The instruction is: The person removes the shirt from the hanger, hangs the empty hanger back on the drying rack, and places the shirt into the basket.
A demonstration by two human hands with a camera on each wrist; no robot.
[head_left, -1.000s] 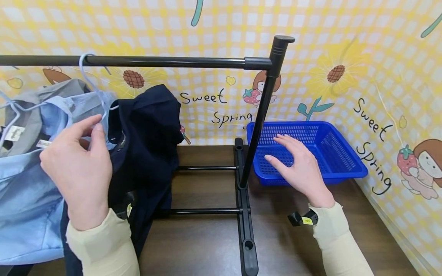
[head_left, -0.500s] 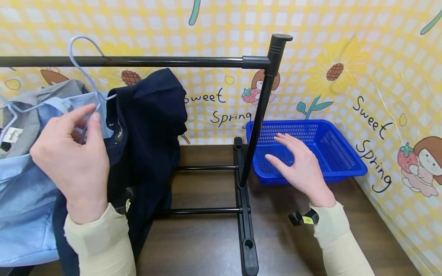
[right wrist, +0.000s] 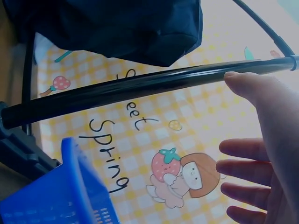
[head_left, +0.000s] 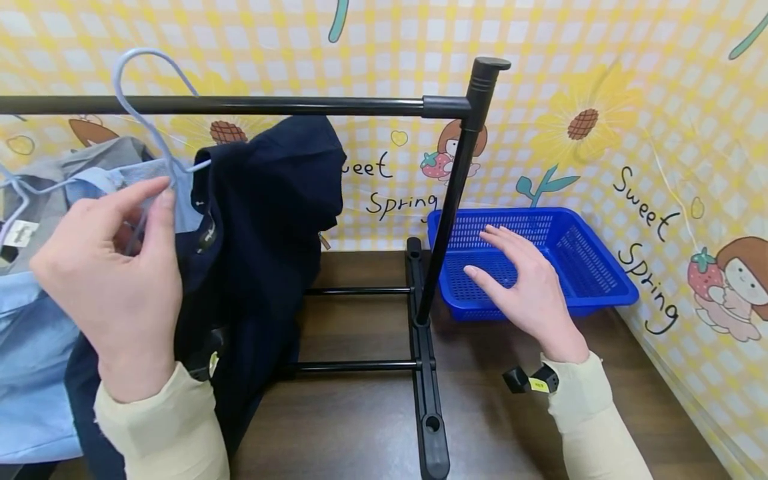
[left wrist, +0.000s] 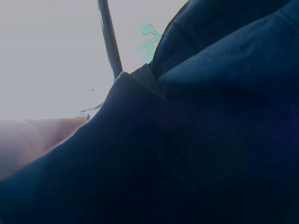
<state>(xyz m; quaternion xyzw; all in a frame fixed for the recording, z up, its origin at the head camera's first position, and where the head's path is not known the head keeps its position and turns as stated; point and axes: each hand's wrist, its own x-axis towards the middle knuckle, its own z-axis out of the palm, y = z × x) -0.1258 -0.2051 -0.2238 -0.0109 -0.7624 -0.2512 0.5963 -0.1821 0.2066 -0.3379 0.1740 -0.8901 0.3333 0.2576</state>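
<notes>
My left hand (head_left: 117, 280) pinches the neck of a pale blue clothes hanger (head_left: 157, 137) between thumb and forefinger. The hanger's hook stands above the black rail (head_left: 300, 105), its curve rising clear over the bar. From this hanger hangs a navy garment (head_left: 270, 180) with a collar label; its dark cloth (left wrist: 187, 140) fills most of the left wrist view. To the left, light blue clothing (head_left: 36, 387) and a grey garment (head_left: 105, 157) hang close by. My right hand (head_left: 534, 287) is held in the air with fingers spread and nothing in it, overlapping a blue basket (head_left: 600, 267).
The rack's black upright post (head_left: 453, 193) stands between the garments and the basket, on a black foot (head_left: 427, 400). Two thin crossbars (head_left: 360, 366) run low across the brown tabletop (head_left: 336, 420). A yellow checked cloth (head_left: 384, 53) covers the wall behind.
My left hand has shifted left while the hanger's hook rose from resting on the rail to above it. The navy garment has lifted and swung right. My right hand has hardly moved.
</notes>
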